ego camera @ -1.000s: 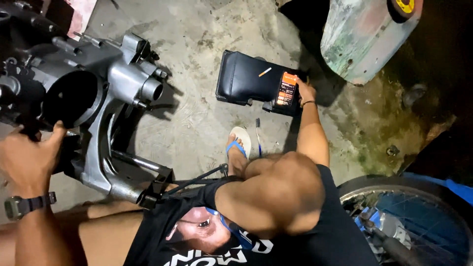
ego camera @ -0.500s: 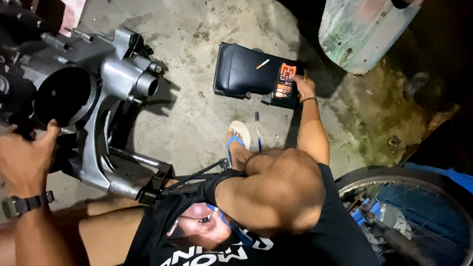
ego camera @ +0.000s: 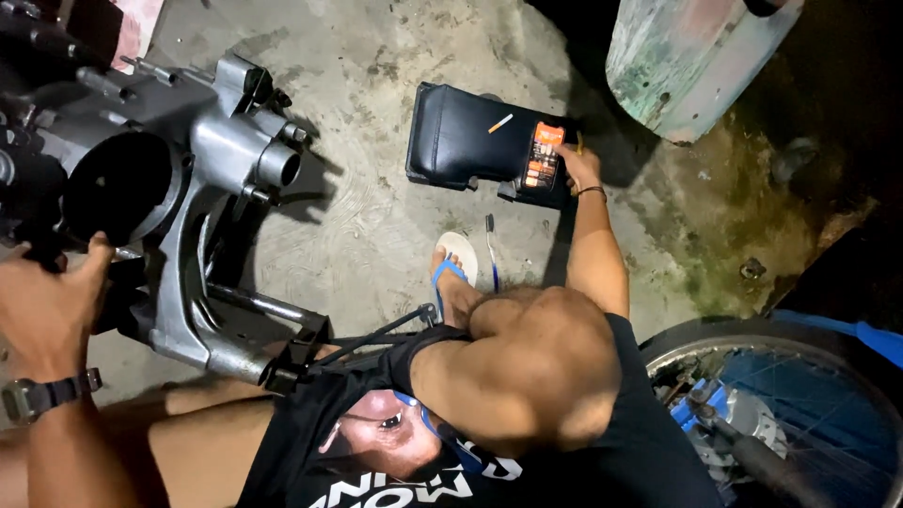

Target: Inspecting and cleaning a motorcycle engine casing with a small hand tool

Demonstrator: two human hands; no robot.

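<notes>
A grey motorcycle engine casing with a round dark opening lies on the concrete floor at the left. My left hand, with a dark watch on the wrist, grips the black part at the casing's lower left edge. My right arm stretches forward past my bent knee. My right hand holds a lit phone by its right edge. The phone rests on a black motorcycle seat that lies on the floor.
My foot in a blue flip-flop stands beside a thin brush-like tool. A cigarette lies on the seat. A spoked wheel is at the lower right, and a weathered green panel at the upper right.
The view has shifted a little. My left hand stays on the casing, and my right hand stays at the phone on the seat, which now lies a bit more upright.
</notes>
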